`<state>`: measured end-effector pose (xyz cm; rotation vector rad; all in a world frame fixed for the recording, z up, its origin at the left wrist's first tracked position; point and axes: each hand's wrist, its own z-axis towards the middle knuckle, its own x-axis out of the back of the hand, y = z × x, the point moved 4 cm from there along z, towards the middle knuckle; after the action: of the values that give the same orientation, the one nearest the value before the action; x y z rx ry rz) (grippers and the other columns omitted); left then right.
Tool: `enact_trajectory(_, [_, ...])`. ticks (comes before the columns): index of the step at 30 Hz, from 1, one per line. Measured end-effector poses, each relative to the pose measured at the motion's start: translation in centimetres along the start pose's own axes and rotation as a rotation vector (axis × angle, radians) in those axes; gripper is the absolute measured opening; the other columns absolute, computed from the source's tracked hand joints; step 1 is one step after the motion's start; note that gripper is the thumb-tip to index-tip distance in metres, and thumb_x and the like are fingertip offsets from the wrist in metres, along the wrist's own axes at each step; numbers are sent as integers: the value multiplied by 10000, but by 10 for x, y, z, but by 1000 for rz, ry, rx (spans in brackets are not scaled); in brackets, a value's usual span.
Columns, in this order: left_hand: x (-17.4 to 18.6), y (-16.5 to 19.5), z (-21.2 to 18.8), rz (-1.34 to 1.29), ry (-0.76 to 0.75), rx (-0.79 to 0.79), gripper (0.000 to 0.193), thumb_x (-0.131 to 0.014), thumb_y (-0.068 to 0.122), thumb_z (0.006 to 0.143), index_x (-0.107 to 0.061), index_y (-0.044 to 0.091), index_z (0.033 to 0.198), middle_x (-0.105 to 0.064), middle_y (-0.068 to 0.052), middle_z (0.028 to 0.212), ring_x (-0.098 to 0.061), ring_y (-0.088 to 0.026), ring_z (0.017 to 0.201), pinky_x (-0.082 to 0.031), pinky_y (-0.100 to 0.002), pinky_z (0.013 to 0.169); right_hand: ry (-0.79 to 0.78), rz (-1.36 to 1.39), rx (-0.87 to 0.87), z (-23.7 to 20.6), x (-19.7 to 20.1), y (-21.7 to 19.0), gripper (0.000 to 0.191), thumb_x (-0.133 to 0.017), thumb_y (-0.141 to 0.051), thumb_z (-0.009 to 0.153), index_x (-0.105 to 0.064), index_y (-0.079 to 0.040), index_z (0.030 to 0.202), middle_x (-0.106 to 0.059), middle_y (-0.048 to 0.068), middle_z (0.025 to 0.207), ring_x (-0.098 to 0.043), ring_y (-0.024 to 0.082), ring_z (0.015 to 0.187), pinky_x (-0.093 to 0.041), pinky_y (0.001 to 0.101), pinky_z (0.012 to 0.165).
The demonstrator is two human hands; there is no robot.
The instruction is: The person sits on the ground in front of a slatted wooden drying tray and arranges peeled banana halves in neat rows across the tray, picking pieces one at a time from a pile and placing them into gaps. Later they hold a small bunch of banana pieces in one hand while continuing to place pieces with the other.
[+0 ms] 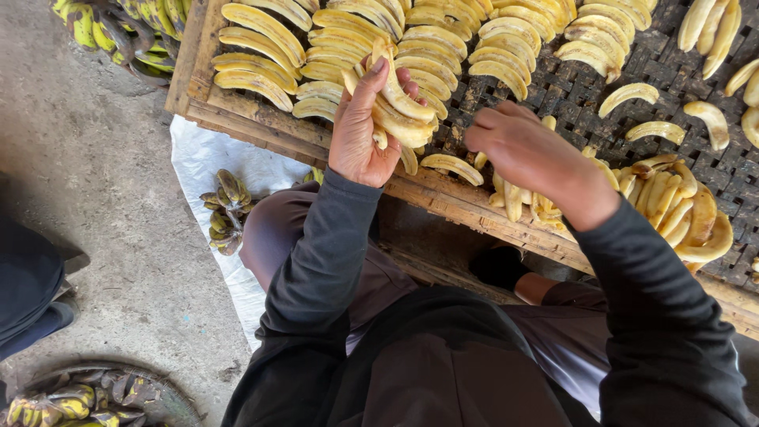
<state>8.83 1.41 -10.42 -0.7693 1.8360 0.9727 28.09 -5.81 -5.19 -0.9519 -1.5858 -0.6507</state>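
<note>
My left hand is raised over the woven drying rack and grips a bundle of several peeled banana slices, thumb pressed on the top one. My right hand reaches down to the rack's near edge, fingers curled and pointing left toward a single slice lying there; whether it touches anything is hidden. A loose heap of peeled bananas lies just right of that hand. Neat rows of slices cover the far part of the rack.
The rack has a wooden frame. Unpeeled spotted bananas lie on a white sheet below it, in a basin at bottom left, and at top left. Concrete floor spreads left. A dark-clothed person's edge shows at left.
</note>
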Motion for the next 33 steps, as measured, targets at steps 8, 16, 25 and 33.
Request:
enact_trajectory(8, [0,3,0,13,-17,-40,370,-723,199,1000,-563,43,1295,-659,-87,1021,-673,-206,929,-607,-443,831,67,529,28,46,-38,5,186,-700,-70,914,-683,-22,1093,-653,122,988,-662,278,910,-545,395,803])
enact_trajectory(16, [0,-2,0,17,-6,-28,376,-726,203,999,-554,45,1293,-657,-85,1033,-672,-209,931,-607,-445,831,92,534,-37,37,-48,6,151,-662,-133,972,-692,-36,1085,-673,105,977,-669,311,913,-542,436,776])
enact_trajectory(25, [-2,-6,1,40,12,-7,379,-737,197,978,-555,77,1287,-653,-81,1029,-668,-212,944,-605,-451,854,184,411,-67,35,-58,6,187,-646,-42,950,-674,-27,1134,-674,121,984,-678,310,953,-560,428,802])
enact_trajectory(33, [-1,-11,-1,19,-18,7,352,-735,190,999,-557,59,1273,-641,-80,1014,-662,-218,930,-602,-453,833,-71,260,-460,-47,-5,20,236,-656,-273,1060,-642,-70,1180,-621,71,948,-638,185,732,-543,299,589])
